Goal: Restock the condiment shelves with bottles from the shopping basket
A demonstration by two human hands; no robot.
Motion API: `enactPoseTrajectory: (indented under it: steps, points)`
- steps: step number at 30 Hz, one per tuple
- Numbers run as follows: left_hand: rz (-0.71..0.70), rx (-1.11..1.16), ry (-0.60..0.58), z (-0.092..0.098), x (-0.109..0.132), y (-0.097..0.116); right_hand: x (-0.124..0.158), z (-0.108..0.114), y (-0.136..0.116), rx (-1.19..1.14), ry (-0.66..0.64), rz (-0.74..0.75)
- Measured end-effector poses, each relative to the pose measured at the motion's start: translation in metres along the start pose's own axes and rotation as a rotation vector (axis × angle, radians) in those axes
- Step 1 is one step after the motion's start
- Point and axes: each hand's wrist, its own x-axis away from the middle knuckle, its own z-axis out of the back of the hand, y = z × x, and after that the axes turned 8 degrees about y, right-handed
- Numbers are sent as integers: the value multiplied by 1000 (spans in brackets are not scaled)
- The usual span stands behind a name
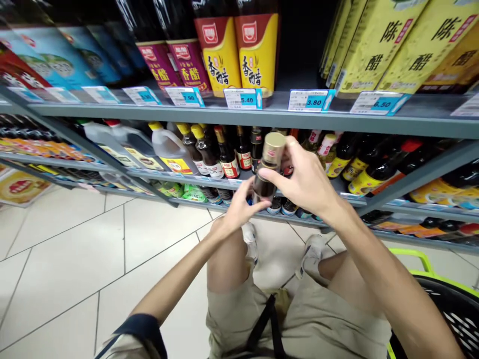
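A dark glass sauce bottle (268, 172) with a gold cap is held a little tilted between both hands, in front of the middle shelf. My right hand (305, 174) wraps around its neck and upper part, the thumb lying across the front. Lower down, my left hand (243, 203) grips the bottle near its base. The label is mostly covered by fingers. Behind it, several dark bottles with red labels (230, 167) stand on the shelf, beside bottles with yellow caps (204, 144).
Vinegar bottles with yellow labels (258, 60) and yellow cartons (389, 50) line the upper shelf above price tags (243, 98). Clear jugs (170, 149) stand at left on the middle shelf. A black basket with a green rim (445, 294) is at my right, on the tiled floor (149, 239).
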Motion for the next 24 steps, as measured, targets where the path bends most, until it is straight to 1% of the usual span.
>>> enactPoseTrajectory:
  steps: [2, 3, 5, 8, 11, 13, 15, 19, 21, 24]
  points:
    - [-53, -94, 167, 16, -17, -6, -19, -21, -5, 118, -54, 102]
    - [-70, -120, 220, 23, -25, -10, -26, -30, -4, 182, -79, 152]
    - [-95, -144, 248, 35, -42, -16, -38, -45, 0, 278, -119, 231]
    - [-119, -175, 220, 44, -63, -26, -49, -61, 12, 359, -144, 291]
    - [-120, -219, 211, 43, -75, -35, -55, -69, 26, 410, -126, 300]
    - [-104, -207, 199, 39, -81, -44, -57, -71, 36, 421, -124, 294]
    - [-95, -172, 197, 36, -85, -55, -59, -72, 44, 406, -128, 285]
    - [-124, -136, 211, 31, -94, -78, -60, -74, 57, 340, -107, 257]
    - [-113, -131, 209, 29, -96, -84, -61, -76, 60, 334, -99, 236]
    - [-72, -111, 183, 28, -96, -87, -63, -79, 66, 357, -91, 210]
